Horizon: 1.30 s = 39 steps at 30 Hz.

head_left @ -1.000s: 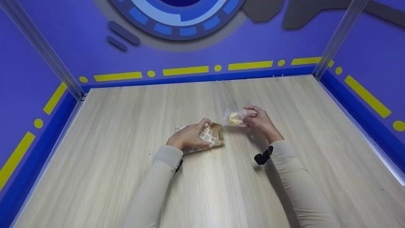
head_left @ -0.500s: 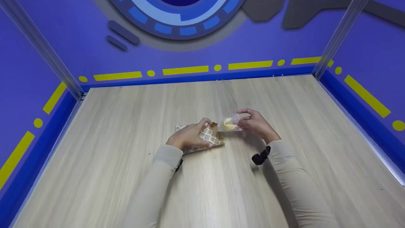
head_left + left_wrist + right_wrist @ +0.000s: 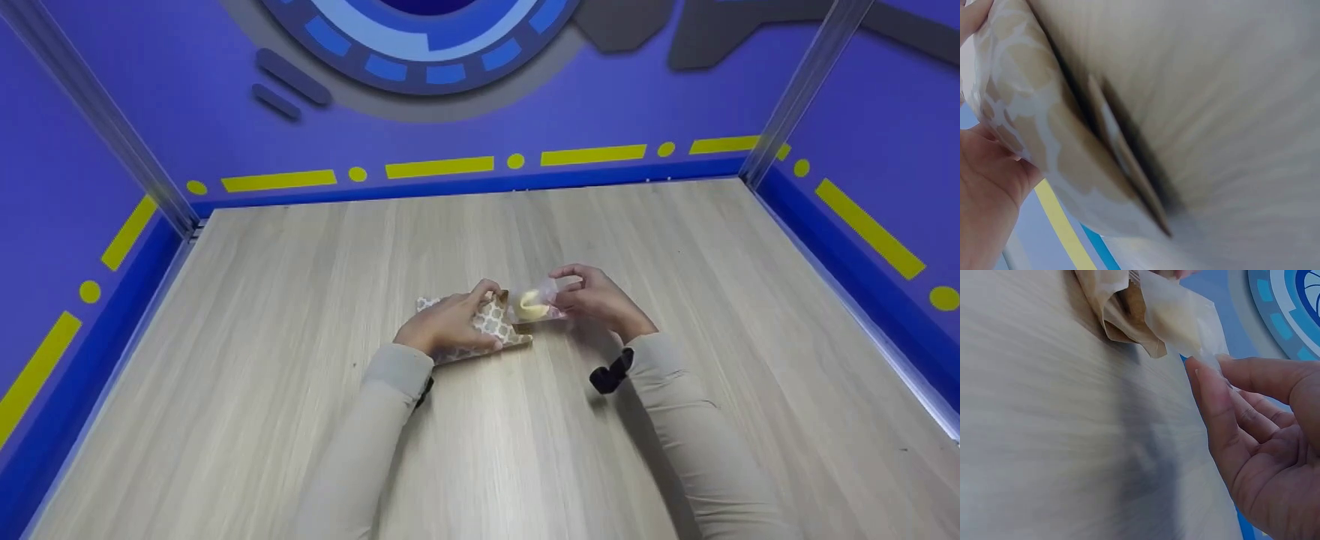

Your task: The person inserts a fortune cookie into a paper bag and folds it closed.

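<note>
A paper bag (image 3: 493,321) with a grey-and-white lattice print lies on the table, its brown-lined mouth facing right. My left hand (image 3: 450,324) grips the bag from above, thumb on the near side and fingers on the far side. Between thumb and fingertips my right hand (image 3: 600,301) pinches the edge of a clear packet (image 3: 534,304) holding a pale yellow folded piece like a fortune cookie. In the right wrist view the packet (image 3: 1176,320) overlaps the bag's gaping mouth (image 3: 1129,312). How deep it reaches inside is hard to tell.
The wood-grain table (image 3: 300,300) spreads around both hands. Blue walls (image 3: 480,135) with yellow marks stand at its back and sides. A black wrist camera (image 3: 611,373) hangs below the right sleeve, close above the table.
My right hand has moved left and a little nearer, bringing the packet from beside the bag to its mouth. The left hand and the bag have stayed in place.
</note>
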Tool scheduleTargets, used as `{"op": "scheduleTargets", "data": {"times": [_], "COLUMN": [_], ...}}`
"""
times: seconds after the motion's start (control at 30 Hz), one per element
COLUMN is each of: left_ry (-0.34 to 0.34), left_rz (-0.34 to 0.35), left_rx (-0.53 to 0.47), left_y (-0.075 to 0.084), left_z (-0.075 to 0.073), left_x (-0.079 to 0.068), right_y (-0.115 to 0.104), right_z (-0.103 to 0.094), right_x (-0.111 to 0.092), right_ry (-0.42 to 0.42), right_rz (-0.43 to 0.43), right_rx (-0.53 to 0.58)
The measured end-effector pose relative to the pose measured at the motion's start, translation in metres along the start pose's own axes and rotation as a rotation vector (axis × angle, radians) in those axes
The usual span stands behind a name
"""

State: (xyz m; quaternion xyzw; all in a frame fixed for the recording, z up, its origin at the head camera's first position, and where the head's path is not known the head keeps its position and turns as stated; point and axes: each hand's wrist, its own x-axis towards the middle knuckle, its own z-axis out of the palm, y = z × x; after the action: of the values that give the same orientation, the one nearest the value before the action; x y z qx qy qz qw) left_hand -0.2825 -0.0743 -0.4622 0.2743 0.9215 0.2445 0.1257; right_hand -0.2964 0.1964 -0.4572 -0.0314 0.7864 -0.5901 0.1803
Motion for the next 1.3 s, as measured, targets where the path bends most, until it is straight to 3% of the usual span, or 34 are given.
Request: {"op": "scheduleTargets", "data": {"times": [0.3,0.97,1.3], "left_ry": [0.003,-0.003,-0.007], "left_rz": [0.004,-0.009,-0.015], "left_rx": [-0.004,0.0,-0.01], "left_y": [-0.001,-0.001,0.0], "left_z": [0.0,0.001,0.0], "left_x": [0.0,0.001,0.001], "right_y": [-0.001,0.005,0.006], "right_z": [0.007,0.015,0.026], "right_x": [0.0,0.004,0.01], "right_ry": [-0.026,0.008,0.018], "right_rz": [0.016,0.03,0.034], "right_rx": [0.005,-0.025,0.034]}}
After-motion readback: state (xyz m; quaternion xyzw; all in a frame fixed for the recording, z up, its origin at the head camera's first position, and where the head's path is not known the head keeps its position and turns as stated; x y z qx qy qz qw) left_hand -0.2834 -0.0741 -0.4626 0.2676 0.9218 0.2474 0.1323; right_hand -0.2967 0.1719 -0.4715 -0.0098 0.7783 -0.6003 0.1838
